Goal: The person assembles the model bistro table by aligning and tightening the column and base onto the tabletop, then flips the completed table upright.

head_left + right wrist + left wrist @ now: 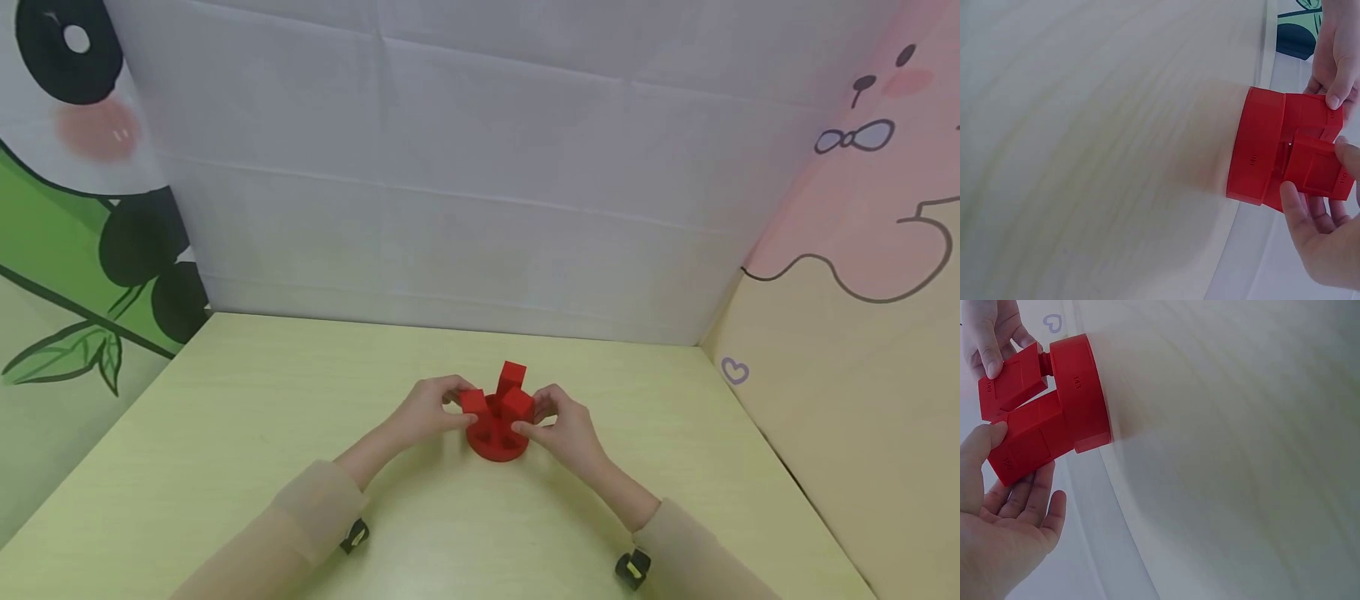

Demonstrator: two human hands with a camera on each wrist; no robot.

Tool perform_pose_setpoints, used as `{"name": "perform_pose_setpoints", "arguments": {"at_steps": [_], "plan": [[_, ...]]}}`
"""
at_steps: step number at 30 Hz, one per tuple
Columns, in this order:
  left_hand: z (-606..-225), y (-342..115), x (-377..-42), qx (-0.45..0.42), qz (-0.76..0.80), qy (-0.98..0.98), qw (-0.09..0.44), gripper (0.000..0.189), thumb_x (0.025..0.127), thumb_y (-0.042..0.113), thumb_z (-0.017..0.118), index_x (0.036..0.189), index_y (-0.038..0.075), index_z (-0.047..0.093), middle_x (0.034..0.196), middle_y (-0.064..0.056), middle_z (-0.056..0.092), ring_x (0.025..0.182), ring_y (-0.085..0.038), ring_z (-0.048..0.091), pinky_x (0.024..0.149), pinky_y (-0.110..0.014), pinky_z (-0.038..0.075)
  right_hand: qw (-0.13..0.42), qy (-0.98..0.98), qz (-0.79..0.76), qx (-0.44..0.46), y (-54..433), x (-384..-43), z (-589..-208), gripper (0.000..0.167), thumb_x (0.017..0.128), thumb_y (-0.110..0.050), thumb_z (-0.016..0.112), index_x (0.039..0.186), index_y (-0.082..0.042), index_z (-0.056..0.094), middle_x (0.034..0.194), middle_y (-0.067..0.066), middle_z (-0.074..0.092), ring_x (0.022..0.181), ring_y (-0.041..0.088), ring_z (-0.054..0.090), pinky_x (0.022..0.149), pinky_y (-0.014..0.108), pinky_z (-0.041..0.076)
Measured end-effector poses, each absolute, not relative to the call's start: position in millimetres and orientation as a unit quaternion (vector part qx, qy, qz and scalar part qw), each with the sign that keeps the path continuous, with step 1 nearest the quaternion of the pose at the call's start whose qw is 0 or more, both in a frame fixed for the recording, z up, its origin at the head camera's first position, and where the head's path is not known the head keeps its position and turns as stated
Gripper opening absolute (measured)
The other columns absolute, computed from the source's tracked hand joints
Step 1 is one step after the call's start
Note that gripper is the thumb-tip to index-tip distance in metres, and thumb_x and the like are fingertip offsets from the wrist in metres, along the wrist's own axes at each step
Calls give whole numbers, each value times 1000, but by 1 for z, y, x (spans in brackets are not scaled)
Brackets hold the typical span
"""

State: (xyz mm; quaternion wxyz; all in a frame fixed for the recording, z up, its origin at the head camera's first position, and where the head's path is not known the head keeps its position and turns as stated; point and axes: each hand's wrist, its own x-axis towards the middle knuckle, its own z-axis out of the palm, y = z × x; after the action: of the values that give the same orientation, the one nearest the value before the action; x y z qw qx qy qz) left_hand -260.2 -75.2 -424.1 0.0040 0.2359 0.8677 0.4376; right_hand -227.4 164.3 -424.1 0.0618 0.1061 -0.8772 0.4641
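Note:
A round red base [498, 450] lies on the table, its upper side showing slots. Three red blocks stand up from it. My left hand [427, 412] pinches the left block [474, 402] between thumb and fingers; in the left wrist view this block [1029, 440] is marked with a number and leans outward from the base [1082, 390]. My right hand [566, 429] grips the right block [517, 406], thumb at its near side. In the right wrist view that block [1317, 165] has a square recessed face. The back block [512, 377] stands untouched.
The pale wooden table [262, 433] spreads around the base. A white cloth wall [450, 183] rises behind, with printed cartoon panels at the left and right. A small dark device [633, 568] sits at the right wrist, another [355, 535] at the left.

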Motion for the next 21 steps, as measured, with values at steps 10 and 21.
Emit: {"name": "perform_pose_setpoints", "arguments": {"at_steps": [10,21], "plan": [[-419,-77,-259,240,433,869,18,32,80,18,74,110,12,65,95,4,67,91,-18,62,85,-40,51,53,-893,440,77,159,-228,-416,40,70,-23,84,95,-11,55,80,1,61,75,14,58,63,25,50],[-419,-77,-258,235,433,870,19,34,80,18,74,112,12,64,96,4,67,93,-22,62,89,-44,48,52,-903,419,85,151,-232,-420,58,75,-23,80,119,-15,44,70,3,51,63,15,48,52,24,43]]}}
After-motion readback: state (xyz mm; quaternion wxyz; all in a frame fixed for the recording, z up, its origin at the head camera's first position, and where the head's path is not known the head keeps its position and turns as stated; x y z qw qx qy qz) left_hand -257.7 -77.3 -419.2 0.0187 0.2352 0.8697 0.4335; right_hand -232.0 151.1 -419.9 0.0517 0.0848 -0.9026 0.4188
